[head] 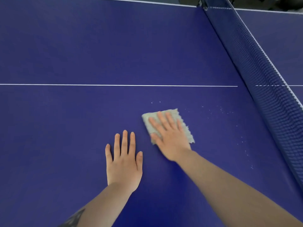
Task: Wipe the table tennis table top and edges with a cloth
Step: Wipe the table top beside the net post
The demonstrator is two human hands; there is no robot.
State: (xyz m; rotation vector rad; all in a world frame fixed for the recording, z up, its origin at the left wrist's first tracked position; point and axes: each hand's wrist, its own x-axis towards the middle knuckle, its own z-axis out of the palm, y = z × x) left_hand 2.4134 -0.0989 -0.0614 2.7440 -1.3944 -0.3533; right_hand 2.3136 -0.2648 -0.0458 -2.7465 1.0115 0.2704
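Cloth (183, 122) pressed flat under right hand (170, 136), fingers (161, 118) spread for wiping pressure; left hand (123, 163) braces, fingers straight, on blue tabletop (65, 120).

We see the table top (82, 46) in a deep, even blue-violet, a shade lighter near us than at the far side. A thin white line (114, 85) crosses it from left to right, and a white border strip (147, 1) runs along its far edge. The net (262, 76) is dark navy with a fine mesh pattern, topped by a narrow white band. The cloth (185, 128) is pale grey-green with a nubbly weave and frayed edges. Tiny white specks (221, 109) dot the blue between cloth and net. A dark tattoo (73, 218) marks the left forearm.
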